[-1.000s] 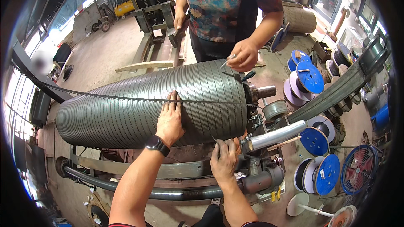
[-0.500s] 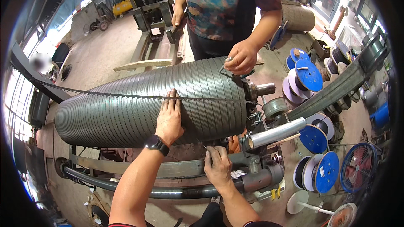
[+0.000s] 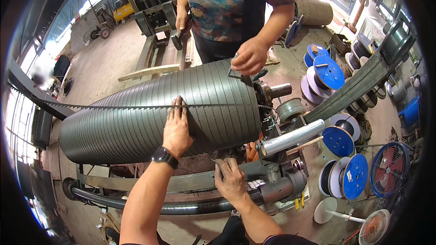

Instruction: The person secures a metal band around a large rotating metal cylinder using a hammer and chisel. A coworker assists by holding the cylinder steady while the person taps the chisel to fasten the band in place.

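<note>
A large dark roller point(image 3: 122, 127) with fine grooves lies across in front of me. A toothed metal strip point(image 3: 104, 107) runs along it from the far left to the right end. My left hand point(image 3: 177, 131) lies flat on the roller's near side, fingers stretched up over the strip, a dark watch on the wrist. Below the roller's right part, my right hand point(image 3: 230, 181) is closed, fingertips blackened. A thin tip shows at its fingers, too small to name. Across the roller, a co-worker's hand point(image 3: 250, 56) pinches a small metal piece against the roller's top.
The co-worker's other hand holds a hammer point(image 3: 176, 41). At right stand a metal tube point(image 3: 293, 138), a curved dark beam point(image 3: 347, 86), blue-flanged spools point(image 3: 338, 140) and a fan point(image 3: 387, 170). A black bar point(image 3: 181, 208) runs below the roller, and a forklift mast point(image 3: 147, 0) stands behind.
The whole view has shifted slightly. My left hand stays flat on the roller and my right hand stays closed below it. The co-worker's hammer has tilted and lowered a little.
</note>
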The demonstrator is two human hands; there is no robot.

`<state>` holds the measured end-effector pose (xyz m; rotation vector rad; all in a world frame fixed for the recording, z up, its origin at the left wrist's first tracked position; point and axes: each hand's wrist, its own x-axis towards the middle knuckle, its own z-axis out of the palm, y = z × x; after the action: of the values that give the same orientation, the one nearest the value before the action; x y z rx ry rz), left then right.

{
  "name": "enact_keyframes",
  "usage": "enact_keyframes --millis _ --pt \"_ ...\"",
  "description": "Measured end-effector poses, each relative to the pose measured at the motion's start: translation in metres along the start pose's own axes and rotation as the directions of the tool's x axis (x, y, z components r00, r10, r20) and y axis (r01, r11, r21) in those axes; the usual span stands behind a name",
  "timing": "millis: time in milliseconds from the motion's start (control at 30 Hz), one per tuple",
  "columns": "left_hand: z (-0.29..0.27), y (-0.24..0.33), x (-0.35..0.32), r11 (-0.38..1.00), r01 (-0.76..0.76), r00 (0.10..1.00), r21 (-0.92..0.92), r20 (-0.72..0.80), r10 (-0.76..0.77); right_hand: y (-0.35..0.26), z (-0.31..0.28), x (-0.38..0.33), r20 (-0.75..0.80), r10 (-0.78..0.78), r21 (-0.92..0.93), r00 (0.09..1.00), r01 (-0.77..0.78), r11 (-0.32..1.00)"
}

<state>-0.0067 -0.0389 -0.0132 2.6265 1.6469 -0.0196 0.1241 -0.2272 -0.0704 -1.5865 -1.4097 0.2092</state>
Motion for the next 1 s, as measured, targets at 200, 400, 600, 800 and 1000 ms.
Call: enact_keyframes --millis 200,400,600,800,1000 --pt "0.0053 -0.0035 -0.0016 0.998 -0.028 0.998 -0.062 -0.066 0.023 -0.0015 -0.0026 -0.0015 0.024 -0.007 0.014 1.0 0.007 1.0" --pt "0.0063 -0.0031 -0.0006 0.998 -0.031 0.997 -0.06 -0.072 0.026 0.0014 -0.0014 -0.0036 0.003 -0.011 0.022 1.0 0.01 1.0" --pt "0.0075 -0.0034 0.0004 0.999 -0.03 0.998 -0.018 -0.058 0.029 -0.0002 -0.0022 -0.0023 0.008 -0.003 0.05 1.0 0.003 0.999" --pt "0.0055 -0.0025 -0.0006 0.999 -0.041 0.997 -0.016 -0.063 0.04 -0.0015 -0.0033 -0.0006 0.026 -0.019 0.036 0.999 0.018 0.999" --pt "0.0054 -0.0026 -0.0005 0.998 -0.037 0.997 -0.055 -0.07 0.033 0.0009 0.0013 -0.0038 0.031 -0.021 0.055 0.999 0.019 0.998"
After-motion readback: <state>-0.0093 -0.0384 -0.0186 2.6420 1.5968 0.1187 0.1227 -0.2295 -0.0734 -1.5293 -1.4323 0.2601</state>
